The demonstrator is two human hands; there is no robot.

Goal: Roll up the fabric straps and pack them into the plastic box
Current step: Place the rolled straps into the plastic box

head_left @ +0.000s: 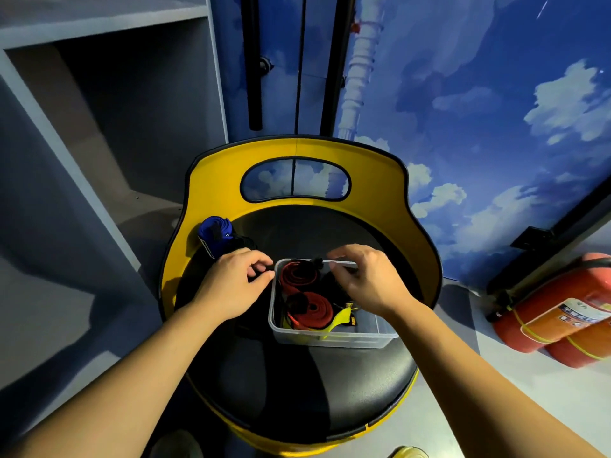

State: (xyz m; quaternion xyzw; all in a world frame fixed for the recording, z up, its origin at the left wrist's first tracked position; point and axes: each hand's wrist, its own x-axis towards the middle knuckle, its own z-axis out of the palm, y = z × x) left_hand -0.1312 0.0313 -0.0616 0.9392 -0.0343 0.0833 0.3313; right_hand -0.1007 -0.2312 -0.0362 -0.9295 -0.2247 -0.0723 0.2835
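Note:
A clear plastic box [334, 338] sits on the black seat of a yellow chair [297, 385]. Inside it lie two rolled red straps [299, 276] [312, 312], a dark rolled strap under my right hand, and a yellow-green strap end [340, 320]. A blue strap [215, 231] and black straps [243, 242] lie on the seat to the left of the box. My left hand [231, 282] pinches a black strap end at the box's far left corner. My right hand [367, 276] hovers over the box's far right part, fingers curled on a black strap piece [315, 263].
The chair's yellow backrest [297, 153] curves around the far side. Grey shelving [99, 127] stands to the left. Red fire extinguishers [562, 312] lie on the floor at the right, under a blue sky-painted wall [479, 127].

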